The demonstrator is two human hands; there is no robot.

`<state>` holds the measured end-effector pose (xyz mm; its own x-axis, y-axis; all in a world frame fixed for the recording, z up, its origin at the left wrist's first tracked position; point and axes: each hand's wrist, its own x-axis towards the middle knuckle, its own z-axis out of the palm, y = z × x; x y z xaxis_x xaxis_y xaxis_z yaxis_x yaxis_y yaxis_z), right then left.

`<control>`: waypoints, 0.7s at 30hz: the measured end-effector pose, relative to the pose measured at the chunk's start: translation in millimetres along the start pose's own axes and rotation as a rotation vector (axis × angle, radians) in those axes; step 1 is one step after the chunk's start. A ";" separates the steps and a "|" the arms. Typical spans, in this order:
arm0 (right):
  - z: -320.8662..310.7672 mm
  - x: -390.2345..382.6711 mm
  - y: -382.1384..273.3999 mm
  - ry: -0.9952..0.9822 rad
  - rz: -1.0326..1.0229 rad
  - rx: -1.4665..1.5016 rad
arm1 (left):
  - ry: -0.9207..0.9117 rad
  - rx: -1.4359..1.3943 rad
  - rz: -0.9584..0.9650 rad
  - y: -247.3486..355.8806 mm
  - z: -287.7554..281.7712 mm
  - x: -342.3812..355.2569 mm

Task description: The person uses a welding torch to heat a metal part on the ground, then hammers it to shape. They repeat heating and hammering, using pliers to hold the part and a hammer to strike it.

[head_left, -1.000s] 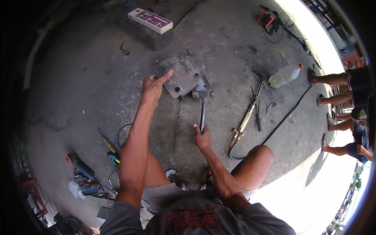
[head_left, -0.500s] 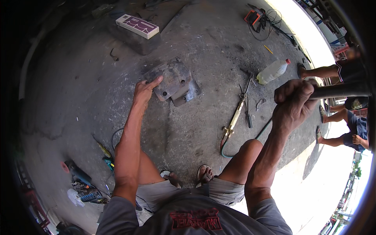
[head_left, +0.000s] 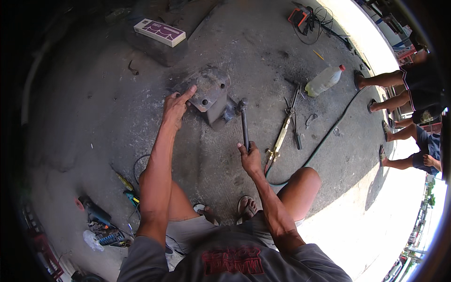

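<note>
My left hand (head_left: pixel 175 107) grips the near-left edge of a dark steel bracket (head_left: pixel 212 90), thumb on top and fingers underneath. The bracket has a flat plate with round holes and a section below it that reaches down to the floor; the plate's far edge is blurred. To the right of it, my right hand (head_left: pixel 252 159) is closed round the handle end of a hammer (head_left: pixel 244 123). The hammer's head is beside the bracket's right side, with a small gap showing between them.
Right of the hammer lie a brass cutting torch (head_left: pixel 283 133), its hose (head_left: pixel 332 128) and a red-capped plastic bottle (head_left: pixel 325 81). A white and purple box (head_left: pixel 159 32) lies far left, an angle grinder (head_left: pixel 95 211) near left. Other people's legs (head_left: pixel 383 79) are at the right.
My right hand has come down and left from its raised place, bringing the hammer close to the bracket. The bracket has tilted, showing more of its lower section; my left hand still grips it.
</note>
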<state>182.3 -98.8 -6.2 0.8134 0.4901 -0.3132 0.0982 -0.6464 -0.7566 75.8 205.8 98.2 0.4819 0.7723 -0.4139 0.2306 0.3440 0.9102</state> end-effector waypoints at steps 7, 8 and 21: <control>-169.6 -32.0 -141.8 0.208 -0.435 0.677 | 0.034 0.036 -0.005 -5.2 -10.1 -18.1; -190.2 -37.9 -182.0 0.352 -0.599 0.690 | 0.047 0.051 -0.015 -8.9 -16.5 -18.0; 5.5 25.9 -27.0 0.513 -0.511 0.111 | 0.111 -0.103 -0.054 -17.7 4.9 -34.7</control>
<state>197.5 -65.4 3.0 0.8507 0.3616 0.3815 0.5003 -0.3341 -0.7988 59.1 170.3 96.4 0.3731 0.8036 -0.4637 0.1633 0.4351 0.8855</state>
